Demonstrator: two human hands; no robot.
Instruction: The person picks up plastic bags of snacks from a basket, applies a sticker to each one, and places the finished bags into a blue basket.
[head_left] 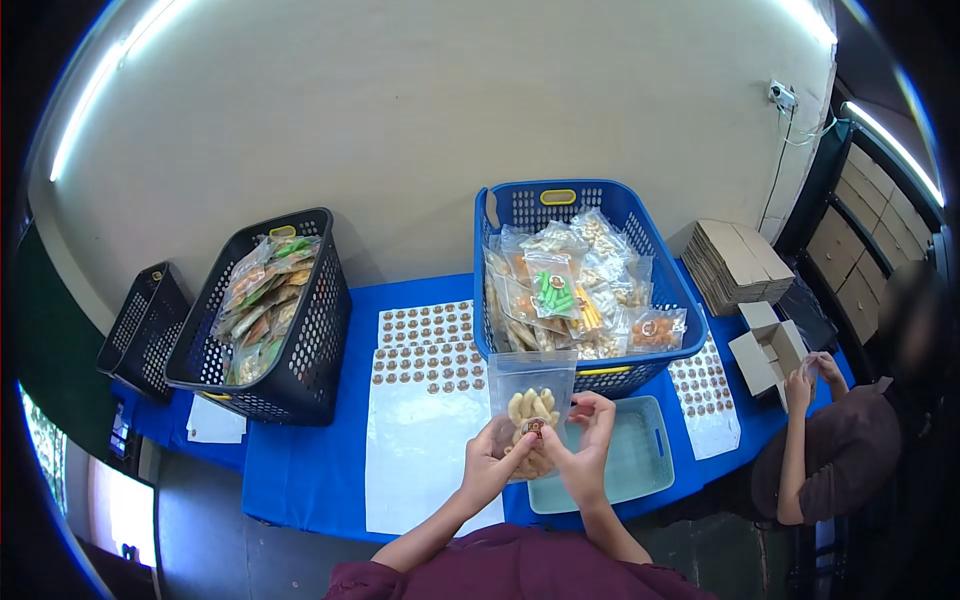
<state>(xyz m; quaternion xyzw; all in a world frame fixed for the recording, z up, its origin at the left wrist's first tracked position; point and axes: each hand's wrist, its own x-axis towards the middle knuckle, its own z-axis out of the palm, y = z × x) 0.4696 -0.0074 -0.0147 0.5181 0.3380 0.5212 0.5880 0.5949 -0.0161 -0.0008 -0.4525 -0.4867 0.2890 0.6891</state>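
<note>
Between my hands is a clear plastic bag of pale, curved snacks [530, 405], held upright above the front edge of the table. My left hand [487, 458] grips its lower left side. My right hand [588, 445] holds the right side, with the thumb on a round brown sticker [534, 428] on the bag's front. Beneath the bag and my right hand lies a pale green tray [640, 480]. Sheets of round stickers [425, 368] lie to the left, partly peeled, with bare white backing toward me.
A blue basket [640, 365] full of snack bags stands behind my hands. To the left are a black basket [310, 375] of bags and a smaller one [140, 330]. At right are another sticker sheet [705, 400], flattened cardboard [740, 265], an open box [770, 350] and another person [830, 440].
</note>
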